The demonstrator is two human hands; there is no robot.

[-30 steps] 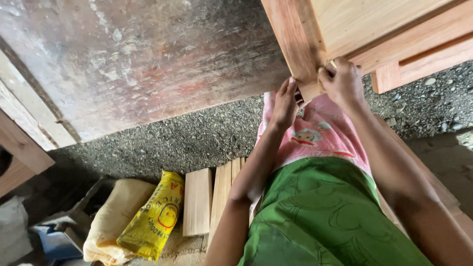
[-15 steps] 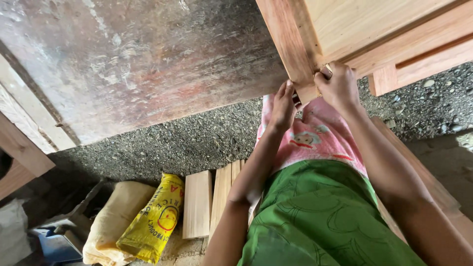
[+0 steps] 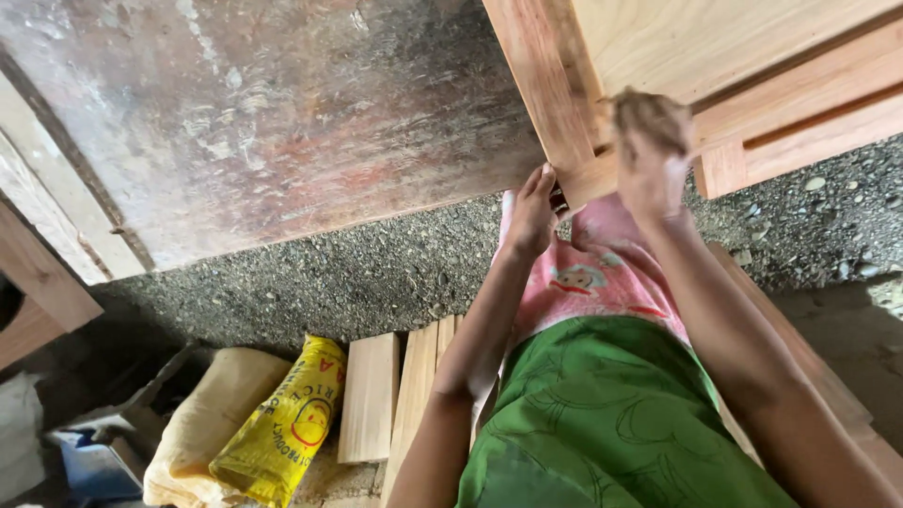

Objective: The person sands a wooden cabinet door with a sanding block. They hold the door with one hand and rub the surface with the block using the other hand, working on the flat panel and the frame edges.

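A pale wooden frame (image 3: pixel 752 85) with a panel and rails fills the upper right. Its lower corner (image 3: pixel 574 179) hangs just above my lap. My left hand (image 3: pixel 531 212) grips that corner from below, fingers laid along the upright's edge. My right hand (image 3: pixel 651 141) is over the joint where the upright meets the lower rail. It is blurred by motion, with the fingers curled into a fist. Whether anything is inside it cannot be made out. Below the hands are my pink shirt (image 3: pixel 593 282) and green garment (image 3: pixel 611 423).
A large weathered brown board (image 3: pixel 263 122) leans across the upper left. Grey gravel (image 3: pixel 376 273) covers the ground. Short planks (image 3: pixel 372 395), a yellow sack (image 3: pixel 282 423) and a tan sack (image 3: pixel 202 423) lie at lower left. Timber pieces (image 3: pixel 38 282) stand at the left edge.
My right hand has lifted slightly along the frame's corner and is now blurred by quick motion. My left hand stays at the corner.
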